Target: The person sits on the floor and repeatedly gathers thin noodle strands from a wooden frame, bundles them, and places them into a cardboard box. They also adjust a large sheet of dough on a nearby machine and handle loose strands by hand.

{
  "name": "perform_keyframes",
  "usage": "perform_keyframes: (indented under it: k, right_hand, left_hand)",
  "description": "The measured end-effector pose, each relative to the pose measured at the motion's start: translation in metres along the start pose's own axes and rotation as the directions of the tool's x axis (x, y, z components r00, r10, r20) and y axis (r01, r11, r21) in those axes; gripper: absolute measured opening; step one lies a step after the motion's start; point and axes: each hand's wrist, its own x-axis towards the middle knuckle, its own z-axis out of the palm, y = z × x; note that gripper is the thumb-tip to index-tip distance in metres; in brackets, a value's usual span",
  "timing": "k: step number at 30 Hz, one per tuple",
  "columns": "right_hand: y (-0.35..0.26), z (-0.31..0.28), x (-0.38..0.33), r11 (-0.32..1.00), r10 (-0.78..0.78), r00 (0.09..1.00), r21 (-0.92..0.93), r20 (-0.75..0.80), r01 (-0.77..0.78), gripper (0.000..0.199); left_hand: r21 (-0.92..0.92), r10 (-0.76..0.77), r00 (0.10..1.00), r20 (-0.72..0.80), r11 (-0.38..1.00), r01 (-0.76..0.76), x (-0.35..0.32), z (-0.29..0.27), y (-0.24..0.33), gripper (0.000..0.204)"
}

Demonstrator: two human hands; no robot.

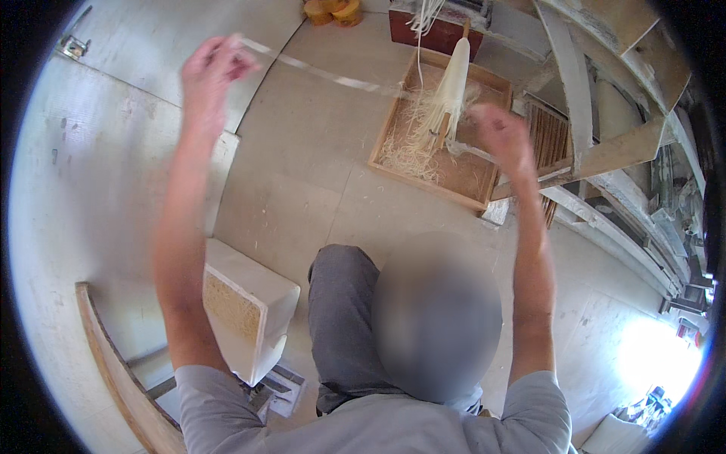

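Observation:
My left hand (pixel 215 64), raised at the upper left, is closed with its fingertips pinched on one end of a thin white strip (pixel 333 76). From there the strip runs right, blurred, toward a bundle of pale noodle-like strands (pixel 454 79) gathered round a wooden stick (pixel 444 125). Just right of the bundle is my right hand (pixel 503 136), its fingers curled in and smeared. Whether the strip's far end reaches that hand is hidden by the bundle and blur. Below the strands lies a shallow wooden tray (pixel 454 193) with loose pale scraps (pixel 412 155).
A wooden rack (pixel 578 91) with several thin sticks (pixel 548 136) rises at the right. Near my left arm stands a white bin (pixel 253 272); a curved wooden edge (pixel 113 363) is at lower left. Orange-yellow containers (pixel 333 10) and a dark red box (pixel 404 26) are at the far side.

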Motion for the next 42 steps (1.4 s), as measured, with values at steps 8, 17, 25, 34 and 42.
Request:
perform_keyframes:
  k: [8,17,25,34,42]
  right_hand:
    - [0.028,-0.009,-0.077,0.719,-0.330,0.910,-0.691,-0.249,0.072,0.035]
    - [0.086,0.034,-0.168,0.940,-0.082,0.997,-0.331,0.011,0.082,0.025]
    - [0.105,0.027,-0.190,0.960,-0.061,0.975,-0.256,0.213,0.116,0.019]
    - [0.107,0.053,-0.172,0.991,-0.044,0.992,-0.120,0.116,0.058,0.010]
    - [0.062,0.103,-0.079,0.989,-0.097,0.993,0.118,0.073,0.088,0.038]
  left_hand:
    - [0.652,-0.130,0.985,0.115,0.758,0.023,-0.019,0.134,-0.234,0.022]
    - [0.866,-0.340,0.830,0.442,0.403,-0.296,-0.127,0.281,-0.420,0.016]
    - [0.865,-0.346,0.811,0.471,0.361,-0.349,-0.097,0.293,-0.432,0.017]
    - [0.268,-0.395,0.835,0.383,0.912,0.309,-0.043,0.217,-0.257,0.021]
    - [-0.042,-0.364,0.815,0.450,0.903,0.427,-0.028,0.142,-0.105,0.018]
